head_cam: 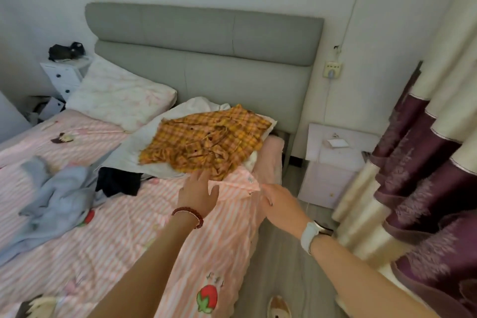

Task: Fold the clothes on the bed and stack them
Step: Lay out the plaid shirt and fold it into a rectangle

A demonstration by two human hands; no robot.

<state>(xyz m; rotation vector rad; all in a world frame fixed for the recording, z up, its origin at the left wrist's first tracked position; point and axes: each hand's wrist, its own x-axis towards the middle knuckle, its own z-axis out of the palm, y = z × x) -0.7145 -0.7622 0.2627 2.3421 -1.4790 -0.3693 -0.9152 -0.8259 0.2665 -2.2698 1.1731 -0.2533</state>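
A yellow plaid shirt (206, 139) lies spread and rumpled on a white cloth (144, 144) near the headboard. My left hand (197, 193), with a bead bracelet, reaches with straight fingers toward the shirt's near edge, just short of it. My right hand (280, 202), with a white watch, is at the bed's right edge, fingers around a fold of the pink striped sheet (240, 183); the grip is partly hidden. A light blue garment (59, 193) lies crumpled at the left, a dark garment (118, 182) beside it.
A pillow (121, 95) leans by the grey headboard (206, 46). A pale nightstand (333, 162) stands right of the bed, purple and cream curtains (426, 175) beyond it. A white drawer unit (64, 75) is at the far left. A slipper (278, 307) lies on the floor.
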